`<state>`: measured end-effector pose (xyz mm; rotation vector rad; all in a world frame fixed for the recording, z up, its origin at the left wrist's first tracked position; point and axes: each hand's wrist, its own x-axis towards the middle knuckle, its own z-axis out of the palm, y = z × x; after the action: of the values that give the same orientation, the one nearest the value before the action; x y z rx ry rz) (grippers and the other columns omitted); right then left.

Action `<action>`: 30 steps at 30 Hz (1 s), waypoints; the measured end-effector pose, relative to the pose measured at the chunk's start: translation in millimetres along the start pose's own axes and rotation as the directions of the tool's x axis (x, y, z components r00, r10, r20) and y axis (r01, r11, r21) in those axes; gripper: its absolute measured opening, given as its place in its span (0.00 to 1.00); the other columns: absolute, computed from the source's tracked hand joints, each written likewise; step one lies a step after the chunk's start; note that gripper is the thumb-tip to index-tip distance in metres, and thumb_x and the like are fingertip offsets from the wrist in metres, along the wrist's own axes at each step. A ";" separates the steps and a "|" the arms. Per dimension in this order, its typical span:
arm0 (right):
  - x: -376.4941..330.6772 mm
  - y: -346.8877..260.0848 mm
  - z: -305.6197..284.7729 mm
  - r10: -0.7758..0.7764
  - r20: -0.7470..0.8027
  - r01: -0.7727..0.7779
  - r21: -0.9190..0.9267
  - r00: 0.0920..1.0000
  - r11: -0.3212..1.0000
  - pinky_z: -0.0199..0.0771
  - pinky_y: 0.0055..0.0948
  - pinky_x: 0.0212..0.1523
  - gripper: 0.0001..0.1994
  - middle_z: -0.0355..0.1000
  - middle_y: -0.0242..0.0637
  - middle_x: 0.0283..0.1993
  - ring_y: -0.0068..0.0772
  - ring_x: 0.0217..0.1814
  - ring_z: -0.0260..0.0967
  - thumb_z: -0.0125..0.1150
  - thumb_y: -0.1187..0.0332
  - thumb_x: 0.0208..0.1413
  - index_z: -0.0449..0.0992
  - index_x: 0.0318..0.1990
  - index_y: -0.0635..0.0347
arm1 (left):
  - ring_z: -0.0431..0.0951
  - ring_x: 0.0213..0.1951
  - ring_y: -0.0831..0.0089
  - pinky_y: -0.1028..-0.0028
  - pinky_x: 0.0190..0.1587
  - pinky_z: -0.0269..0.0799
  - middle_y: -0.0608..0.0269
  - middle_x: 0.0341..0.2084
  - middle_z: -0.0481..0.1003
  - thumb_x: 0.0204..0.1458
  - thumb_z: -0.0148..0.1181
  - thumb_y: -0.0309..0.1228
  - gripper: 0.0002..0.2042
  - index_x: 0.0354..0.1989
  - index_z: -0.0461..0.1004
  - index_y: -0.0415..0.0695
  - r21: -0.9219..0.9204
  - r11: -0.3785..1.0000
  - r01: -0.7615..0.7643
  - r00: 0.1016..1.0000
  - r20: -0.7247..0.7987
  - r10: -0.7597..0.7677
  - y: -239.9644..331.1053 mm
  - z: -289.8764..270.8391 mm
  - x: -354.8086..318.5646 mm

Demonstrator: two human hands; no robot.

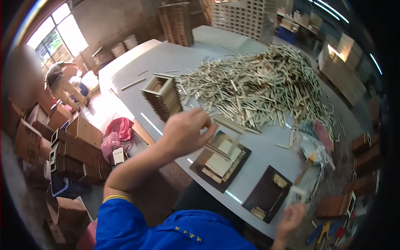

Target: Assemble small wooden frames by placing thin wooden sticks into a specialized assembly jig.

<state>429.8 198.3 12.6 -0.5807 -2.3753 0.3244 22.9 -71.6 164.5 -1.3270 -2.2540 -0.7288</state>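
My left hand (186,130) is closed, its fingertips on a thin wooden frame (228,123) blurred by motion. This frame hangs over a dark board (199,163) that carries a block of pale slats (223,162). Left of the hand stands a stack of square wooden frames (164,93). At the table's right front edge is my right hand (291,216), its fingers smeared by motion. Just above it is a pale, blurred piece (296,194) whose kind I cannot make out. A second dark board (266,196) with yellowish patches lies left of that hand.
A large heap of wooden sticks (258,83) covers the table's far right. A brush-like tool (303,174) lies by a clear plastic bag (312,148). Taller wooden stacks (177,25) stand behind. Boxes (83,133) and a person (64,83) are at left; pliers (323,233) lie lower right.
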 end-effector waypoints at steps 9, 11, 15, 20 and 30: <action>18.2 -104.9 40.8 -0.010 0.261 -0.012 0.085 0.965 0.996 0.69 0.48 0.59 0.11 0.71 0.41 0.50 0.48 0.54 0.68 0.70 0.76 0.51 0.78 0.42 0.61 | 0.73 0.24 0.67 0.69 0.31 0.72 0.62 0.20 0.77 0.57 0.63 0.38 0.15 0.24 0.79 0.39 0.170 0.907 0.386 0.887 0.200 -0.415 -151.6 -128.0 56.5; 23.0 -116.7 39.1 0.022 0.289 -0.050 0.092 0.957 0.994 0.69 0.46 0.57 0.11 0.70 0.40 0.48 0.48 0.53 0.68 0.70 0.76 0.50 0.77 0.41 0.61 | 0.73 0.24 0.68 0.70 0.32 0.72 0.62 0.19 0.77 0.56 0.63 0.40 0.16 0.25 0.80 0.39 0.146 0.889 0.434 0.850 0.262 -0.458 -165.4 -134.0 64.6; 24.6 -125.9 47.1 0.015 0.234 -0.039 0.099 0.972 0.994 0.69 0.46 0.55 0.11 0.69 0.40 0.47 0.47 0.51 0.67 0.71 0.76 0.50 0.77 0.41 0.61 | 0.71 0.24 0.68 0.69 0.33 0.72 0.63 0.20 0.76 0.56 0.63 0.41 0.16 0.26 0.81 0.39 0.228 0.860 0.457 0.771 0.380 -0.510 -171.7 -138.2 76.3; 28.7 -132.3 51.7 0.019 0.210 -0.034 0.067 0.977 0.997 0.69 0.45 0.54 0.10 0.69 0.40 0.45 0.46 0.49 0.66 0.71 0.77 0.50 0.77 0.40 0.61 | 0.71 0.24 0.68 0.69 0.34 0.73 0.63 0.20 0.76 0.55 0.63 0.42 0.16 0.26 0.81 0.39 0.247 0.866 0.434 0.741 0.448 -0.500 -190.5 -130.5 81.7; 29.4 -135.6 56.3 -0.021 0.168 0.017 0.028 0.986 0.999 0.69 0.45 0.55 0.09 0.69 0.40 0.45 0.46 0.49 0.66 0.70 0.78 0.50 0.76 0.38 0.61 | 0.72 0.22 0.73 0.74 0.30 0.72 0.67 0.19 0.74 0.58 0.64 0.39 0.14 0.25 0.79 0.43 0.236 0.889 0.392 0.755 0.469 -0.458 -203.6 -120.4 84.6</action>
<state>329.2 90.2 37.0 -0.5370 -2.5323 0.4098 -184.8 -173.6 262.3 -1.0335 -3.0454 -0.3774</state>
